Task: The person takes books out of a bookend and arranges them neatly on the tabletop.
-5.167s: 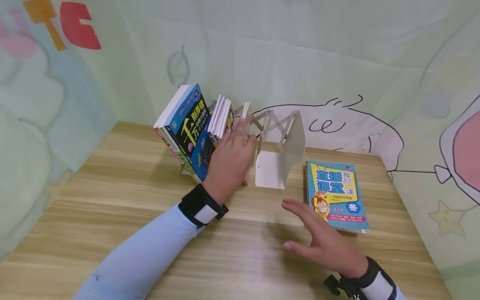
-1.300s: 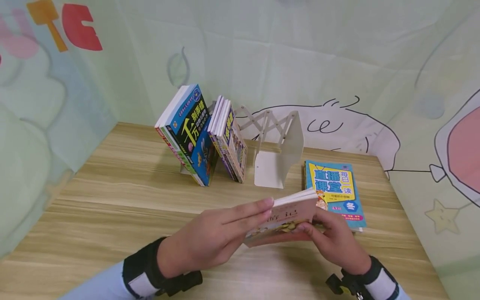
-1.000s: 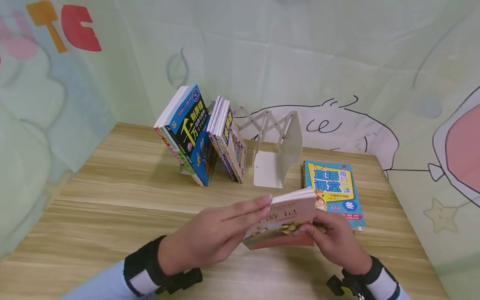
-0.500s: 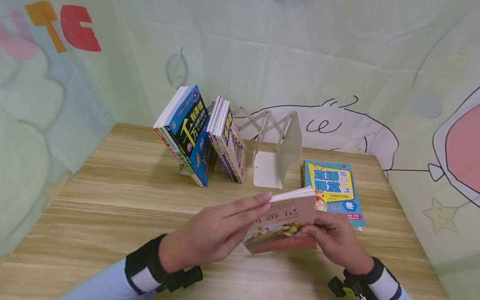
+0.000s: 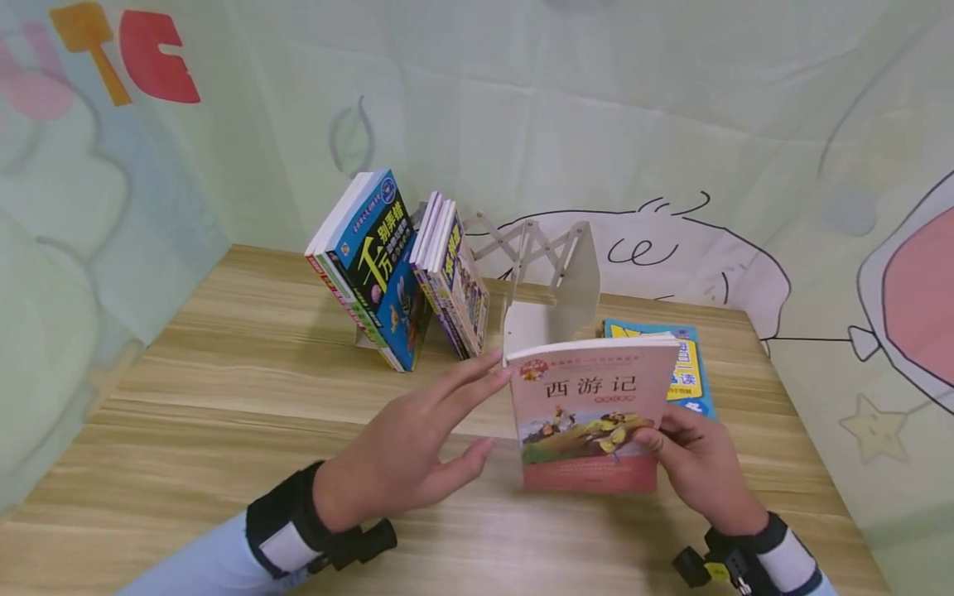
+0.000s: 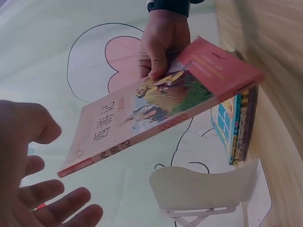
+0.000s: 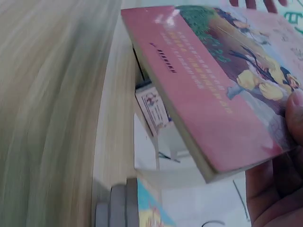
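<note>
A pink paperback book point(image 5: 589, 414) with a picture of figures on its cover is held above the table by my right hand point(image 5: 704, 463). The thumb lies on the front cover, and the fingers go behind it at the right edge. My left hand point(image 5: 417, 447) is spread at the book's left side, its fingers extended and the thumb apart. In the left wrist view a gap shows between the left fingers point(image 6: 71, 201) and the book's spine. The book partly covers a stack of books point(image 5: 689, 372) with a blue and yellow top cover.
A white metal expanding bookend point(image 5: 581, 281) stands at the back of the wooden table point(image 5: 186, 397). Thick blue and black books point(image 5: 373, 265) lean in its left part. Several thinner books point(image 5: 455, 281) lean beside them. A printed cloth wall point(image 5: 477, 108) rises behind.
Earlier the left hand was among the shelved books; then both hands held the pink book. Now the left hand has let go, and the right has raised the book and turned its cover toward me.
</note>
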`<state>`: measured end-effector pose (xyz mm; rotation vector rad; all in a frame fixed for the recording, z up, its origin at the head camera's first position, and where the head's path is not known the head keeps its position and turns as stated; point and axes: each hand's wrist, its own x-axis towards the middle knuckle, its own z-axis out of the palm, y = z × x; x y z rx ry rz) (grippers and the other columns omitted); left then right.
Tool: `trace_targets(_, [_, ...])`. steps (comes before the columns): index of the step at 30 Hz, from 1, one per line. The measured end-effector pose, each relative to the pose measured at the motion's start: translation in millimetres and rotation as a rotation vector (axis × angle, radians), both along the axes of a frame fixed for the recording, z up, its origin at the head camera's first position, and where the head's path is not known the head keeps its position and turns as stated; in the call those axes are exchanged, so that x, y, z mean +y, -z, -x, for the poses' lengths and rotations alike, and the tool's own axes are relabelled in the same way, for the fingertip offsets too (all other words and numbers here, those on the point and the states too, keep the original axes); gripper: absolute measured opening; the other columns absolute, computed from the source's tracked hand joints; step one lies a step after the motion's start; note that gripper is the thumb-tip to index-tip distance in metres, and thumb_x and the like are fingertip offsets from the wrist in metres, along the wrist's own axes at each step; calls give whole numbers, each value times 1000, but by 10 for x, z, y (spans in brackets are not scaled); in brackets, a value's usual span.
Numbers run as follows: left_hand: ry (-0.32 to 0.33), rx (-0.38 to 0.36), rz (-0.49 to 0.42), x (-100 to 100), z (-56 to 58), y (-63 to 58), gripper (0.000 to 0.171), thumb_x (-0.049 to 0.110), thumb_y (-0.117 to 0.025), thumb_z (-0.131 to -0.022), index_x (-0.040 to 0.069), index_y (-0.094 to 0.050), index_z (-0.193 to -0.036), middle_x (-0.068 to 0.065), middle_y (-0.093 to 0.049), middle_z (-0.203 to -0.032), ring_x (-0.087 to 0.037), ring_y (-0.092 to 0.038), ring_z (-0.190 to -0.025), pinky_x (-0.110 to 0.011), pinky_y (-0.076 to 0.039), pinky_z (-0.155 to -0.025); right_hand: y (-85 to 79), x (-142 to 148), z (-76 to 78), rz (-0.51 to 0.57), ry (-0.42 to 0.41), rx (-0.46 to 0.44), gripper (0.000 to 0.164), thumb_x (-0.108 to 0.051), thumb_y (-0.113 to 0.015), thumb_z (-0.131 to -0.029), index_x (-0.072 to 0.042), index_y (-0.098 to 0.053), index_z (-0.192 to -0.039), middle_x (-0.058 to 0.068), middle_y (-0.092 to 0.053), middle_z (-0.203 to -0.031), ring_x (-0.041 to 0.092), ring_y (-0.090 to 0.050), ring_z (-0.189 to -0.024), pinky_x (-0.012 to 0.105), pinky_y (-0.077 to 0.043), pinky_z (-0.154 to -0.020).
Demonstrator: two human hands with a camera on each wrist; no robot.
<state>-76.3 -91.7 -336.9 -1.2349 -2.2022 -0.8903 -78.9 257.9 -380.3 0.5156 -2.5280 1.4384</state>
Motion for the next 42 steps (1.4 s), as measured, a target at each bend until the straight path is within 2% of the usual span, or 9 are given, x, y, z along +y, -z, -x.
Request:
trace_targets(4, [-20, 2, -14, -14, 35, 32, 56, 21, -64, -94, 6, -49, -146, -16, -52, -148, -28, -58, -128, -43, -54, -98, -3, 139, 56, 9, 109, -16, 25, 1, -63, -94, 7, -66, -118, -21, -72, -98, -1, -69, -85, 18, -57, -66])
trace_targets(9, [-28, 6, -6, -24, 58, 78, 51, 22, -63, -95, 9, -54, -143, -13, -54, -147, -26, -59, -128, -43, -54, -98, 35, 359, 139, 31, 299, -108, 38, -14, -61, -99, 5, -60, -132, -27, -69, -99, -4, -66, -86, 16, -55, -67])
trace_targets(16, [-47, -10, 12, -26, 68, 124, 47, 27, -58, -99, 11, -55, -143, -10, -53, -147, -25, -57, -130, -42, -53, -100, 76, 589, 270, 199, 515, -273, 51, -31, -60, -100, -3, -55, -142, -17, -69, -99, 3, -63, -82, 17, -56, -63])
trace_targets(20, [-54, -29, 31, -27, 67, 132, 45, 31, -55, -101, 12, -57, -141, -8, -54, -146, -23, -57, -130, -41, -51, -102, 106, 675, 343, 193, 629, -336, 57, -40, -57, -99, -8, -52, -146, -10, -66, -101, 6, -61, -81, 18, -56, -61])
trace_targets(22, [-51, -32, 36, -29, 68, 130, 43, 31, -55, -101, 12, -58, -140, -8, -56, -145, -22, -57, -129, -40, -51, -103, 128, 716, 383, 139, 633, -361, 60, -43, -54, -100, -8, -50, -148, -7, -64, -102, 6, -62, -79, 21, -56, -60])
trace_targets(26, [-47, -46, 42, -31, 71, 134, 41, 31, -54, -101, 12, -60, -137, -7, -57, -144, -21, -57, -129, -39, -50, -104, 188, 790, 462, 108, 567, -436, 63, -44, -52, -102, -3, -45, -149, -3, -64, -104, 4, -63, -78, 24, -57, -61])
trace_targets(31, [-47, -61, 60, -39, 69, 153, 42, 28, -58, -99, 12, -60, -138, -6, -55, -146, -21, -56, -131, -40, -50, -105, 279, 836, 550, 65, 531, -549, 71, -51, -47, -102, -3, -38, -153, 16, -58, -128, 4, -61, -83, 24, -58, -66])
trace_targets(36, [-51, -80, 85, -45, 69, 167, 44, 27, -60, -98, 12, -59, -139, -5, -52, -149, -20, -52, -134, -40, -48, -107, 362, 879, 636, -72, 509, -577, 74, -54, -44, -102, 0, -40, -151, 25, -55, -132, 9, -59, -82, 25, -55, -63])
trace_targets(42, [-57, -83, 91, -52, 72, 185, 43, 28, -58, -99, 13, -59, -139, -6, -53, -148, -21, -53, -134, -41, -49, -106, 355, 903, 695, -253, 516, -564, 81, -62, -42, -99, 2, -44, -148, 29, -54, -139, 28, -53, -104, 28, -42, -72])
